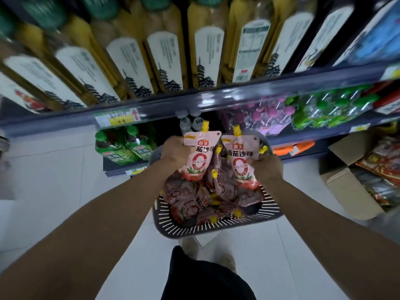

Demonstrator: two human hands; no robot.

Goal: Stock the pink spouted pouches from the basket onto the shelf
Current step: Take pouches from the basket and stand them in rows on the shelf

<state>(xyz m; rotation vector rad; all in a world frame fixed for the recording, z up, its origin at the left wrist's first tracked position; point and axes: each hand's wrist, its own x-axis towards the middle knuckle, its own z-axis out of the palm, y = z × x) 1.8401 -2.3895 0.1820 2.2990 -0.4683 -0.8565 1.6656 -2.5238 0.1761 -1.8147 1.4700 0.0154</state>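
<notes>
Left hand grips a pink yellow-spouted plastic pouch; at three o'clock, right hand grips a second pouch, over a grey slotted basket.

Tall yellow noodle packets are lined upright along the top. Below, green-labelled bottles are seen at left, and shrink-wrapped purple-capped bottles and green-capped bottles at right. An open cardboard box is set on the white floor.
</notes>
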